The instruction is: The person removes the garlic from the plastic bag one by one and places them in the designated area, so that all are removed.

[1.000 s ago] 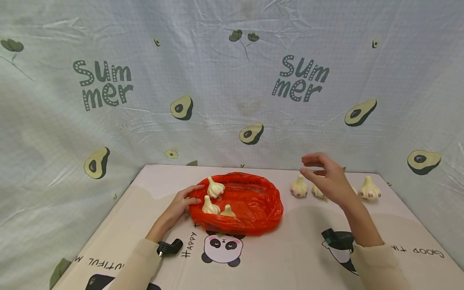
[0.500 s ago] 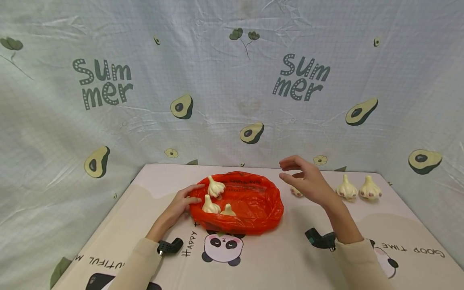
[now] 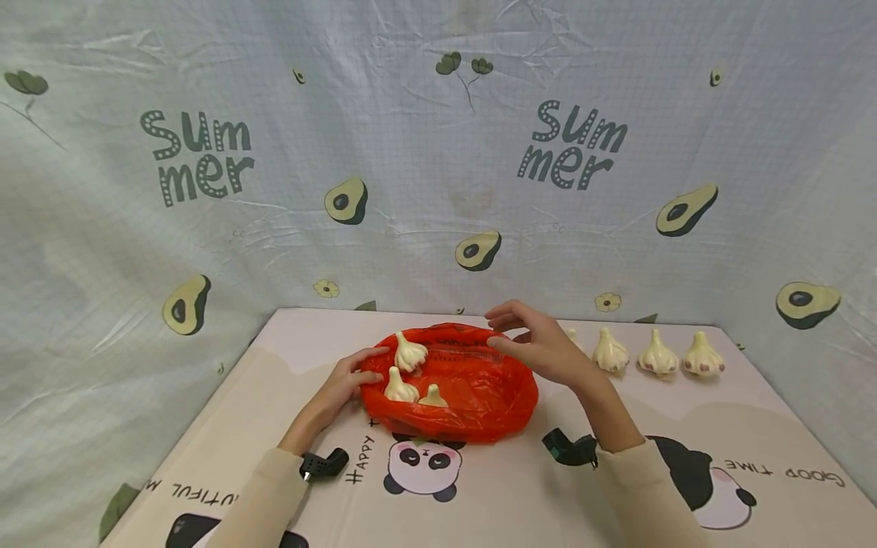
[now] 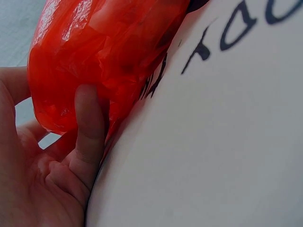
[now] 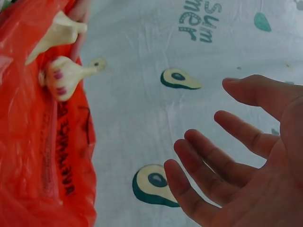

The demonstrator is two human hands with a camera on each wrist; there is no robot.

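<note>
A red plastic bag (image 3: 473, 418) stands wide-mouthed on the table, its rim rolled outward. Three garlic bulbs lie at its left side: one upper bulb (image 3: 409, 355), one lower bulb (image 3: 400, 388) and one partly hidden by the front rim (image 3: 433, 397). My left hand (image 3: 340, 386) holds the bag's left side, thumb and fingers against the plastic; the left wrist view shows them around its wall (image 4: 66, 61). Over the bag's back right rim hovers my right hand (image 3: 537, 346), fingers spread and loosely bent, nothing in it, as the right wrist view confirms.
Several garlic bulbs (image 3: 658, 355) stand in a row at the table's back right, the leftmost mostly behind my right hand. A pale printed cloth (image 3: 438, 152) hangs behind the table (image 3: 507, 495). Each wrist wears a small black camera (image 3: 325, 464).
My right hand has moved left from above the garlic row to the bag's right rim, uncovering bulbs behind it. The left hand and the bag stay in place.
</note>
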